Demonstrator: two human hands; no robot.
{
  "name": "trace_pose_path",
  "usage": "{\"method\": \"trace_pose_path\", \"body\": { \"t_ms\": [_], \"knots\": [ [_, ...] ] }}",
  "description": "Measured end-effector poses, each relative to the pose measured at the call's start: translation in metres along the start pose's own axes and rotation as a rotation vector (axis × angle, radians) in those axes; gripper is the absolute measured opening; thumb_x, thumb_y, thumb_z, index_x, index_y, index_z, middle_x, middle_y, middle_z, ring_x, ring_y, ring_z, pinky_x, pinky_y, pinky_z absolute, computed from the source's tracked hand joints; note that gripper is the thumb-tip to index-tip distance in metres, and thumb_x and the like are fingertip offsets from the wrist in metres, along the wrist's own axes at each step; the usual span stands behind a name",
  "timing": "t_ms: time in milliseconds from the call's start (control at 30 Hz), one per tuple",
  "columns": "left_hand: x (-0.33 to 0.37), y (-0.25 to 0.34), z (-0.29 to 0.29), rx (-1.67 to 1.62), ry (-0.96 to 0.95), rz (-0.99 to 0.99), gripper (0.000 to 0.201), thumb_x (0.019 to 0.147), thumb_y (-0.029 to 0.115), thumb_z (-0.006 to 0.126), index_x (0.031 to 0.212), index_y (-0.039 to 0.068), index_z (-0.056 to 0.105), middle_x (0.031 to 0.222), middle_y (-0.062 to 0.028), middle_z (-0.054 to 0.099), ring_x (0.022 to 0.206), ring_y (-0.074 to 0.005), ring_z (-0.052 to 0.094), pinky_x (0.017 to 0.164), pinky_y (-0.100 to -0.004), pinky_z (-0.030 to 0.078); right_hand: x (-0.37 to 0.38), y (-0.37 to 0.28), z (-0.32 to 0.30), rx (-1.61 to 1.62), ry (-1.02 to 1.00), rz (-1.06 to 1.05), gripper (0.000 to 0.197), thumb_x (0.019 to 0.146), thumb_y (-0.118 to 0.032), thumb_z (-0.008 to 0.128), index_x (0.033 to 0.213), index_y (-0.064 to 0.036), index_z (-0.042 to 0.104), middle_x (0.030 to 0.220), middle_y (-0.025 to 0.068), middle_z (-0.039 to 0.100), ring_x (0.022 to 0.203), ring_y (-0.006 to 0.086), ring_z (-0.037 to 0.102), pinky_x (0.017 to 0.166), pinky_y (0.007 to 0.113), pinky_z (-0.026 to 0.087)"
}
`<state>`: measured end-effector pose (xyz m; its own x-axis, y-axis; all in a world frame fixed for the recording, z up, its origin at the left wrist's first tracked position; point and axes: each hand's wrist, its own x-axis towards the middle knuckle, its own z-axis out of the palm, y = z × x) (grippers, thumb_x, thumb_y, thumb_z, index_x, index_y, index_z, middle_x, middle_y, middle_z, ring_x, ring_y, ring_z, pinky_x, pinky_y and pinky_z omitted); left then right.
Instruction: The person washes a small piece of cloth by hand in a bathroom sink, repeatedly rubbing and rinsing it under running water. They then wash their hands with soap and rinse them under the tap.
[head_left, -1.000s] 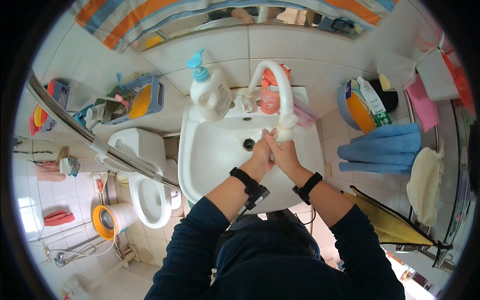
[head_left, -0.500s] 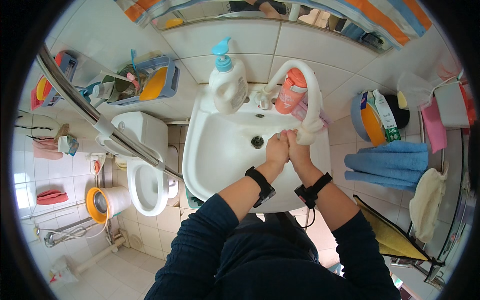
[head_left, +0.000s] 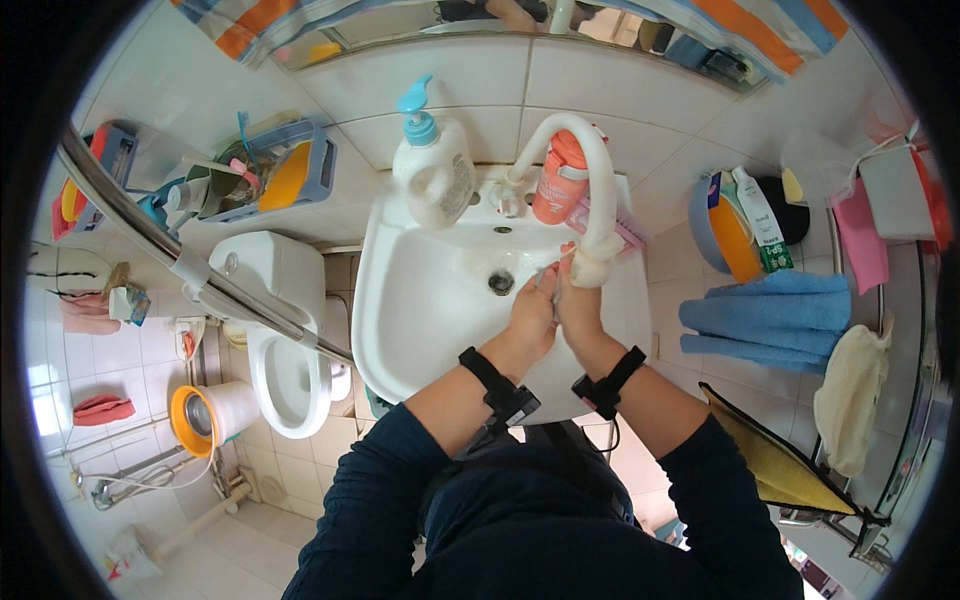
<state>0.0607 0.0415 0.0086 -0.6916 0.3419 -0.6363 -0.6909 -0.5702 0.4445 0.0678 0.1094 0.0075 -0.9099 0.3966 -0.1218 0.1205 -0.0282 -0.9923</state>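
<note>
Over the right half of the white sink [head_left: 395, 300], my left hand [head_left: 533, 315] and my right hand [head_left: 580, 315] are held close together, side by side. Their fingers point away from me and are drawn together, so both hands look closed; whatever lies between them, if anything, is hidden. A cream faucet [head_left: 603, 190] with a bent spout arches over them, its wide head covering part of the right fingertips. Left of my hands is the dark drain [head_left: 501, 283]. Black wristbands with small boxes are strapped round both wrists.
On the sink's back ledge stand a white pump bottle [head_left: 432, 175] with a blue top and a coral cup [head_left: 561, 180]; a pink packet [head_left: 618, 232] lies beside the cup. Blue towels [head_left: 770, 320] hang at the right. A toilet [head_left: 285, 370] and a metal rail [head_left: 240, 305] are at the left.
The whole view has shifted slightly. My left hand has drawn back a little toward me relative to the right, and the hands' tips no longer line up.
</note>
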Motion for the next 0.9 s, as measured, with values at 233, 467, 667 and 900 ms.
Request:
{"method": "trace_pose_path", "body": {
  "t_ms": [233,467,667,900],
  "knots": [
    [0.000,0.010,0.003,-0.003,-0.090,-0.027,0.026,0.094,0.015,0.039,0.117,0.008,0.048,0.099,-0.0066,0.058,0.085,-0.0183,0.058,0.076,-0.0305,0.050,0.008,-0.007,-0.004,-0.143,-0.053,0.090,0.031,0.083,-0.013,0.054,0.112,-0.0015,0.051,0.100,0.0153,0.061,0.087,0.0232,0.059,0.077,0.035,0.046],
    [0.002,0.018,0.008,0.138,-0.022,-0.099,0.029,0.097,0.022,0.040,0.120,0.006,0.047,0.112,-0.0062,0.056,0.101,-0.0180,0.054,0.086,-0.0344,0.046,-0.004,0.000,-0.007,-0.200,0.026,0.031,0.026,0.084,-0.007,0.054,0.108,0.0004,0.053,0.092,0.0096,0.061,0.083,0.0181,0.058,0.076,0.030,0.046],
    [0.011,0.007,0.012,0.205,-0.140,-0.007,0.027,0.093,0.016,0.045,0.119,0.007,0.048,0.109,-0.0054,0.057,0.095,-0.0165,0.056,0.083,-0.0324,0.047,0.030,0.001,-0.033,0.192,0.016,0.322,0.020,0.092,-0.014,0.049,0.107,-0.0012,0.053,0.091,0.0057,0.059,0.084,0.0145,0.056,0.073,0.028,0.046],
    [0.019,0.027,0.012,0.391,-0.152,-0.065,0.040,0.094,0.034,0.047,0.126,0.011,0.046,0.111,-0.0029,0.054,0.099,-0.0160,0.053,0.086,-0.0329,0.046,0.024,-0.006,-0.059,0.319,-0.265,0.441,0.024,0.083,-0.007,0.057,0.107,-0.0063,0.050,0.097,0.0031,0.055,0.088,0.0137,0.054,0.073,0.027,0.045]
  ]
}}
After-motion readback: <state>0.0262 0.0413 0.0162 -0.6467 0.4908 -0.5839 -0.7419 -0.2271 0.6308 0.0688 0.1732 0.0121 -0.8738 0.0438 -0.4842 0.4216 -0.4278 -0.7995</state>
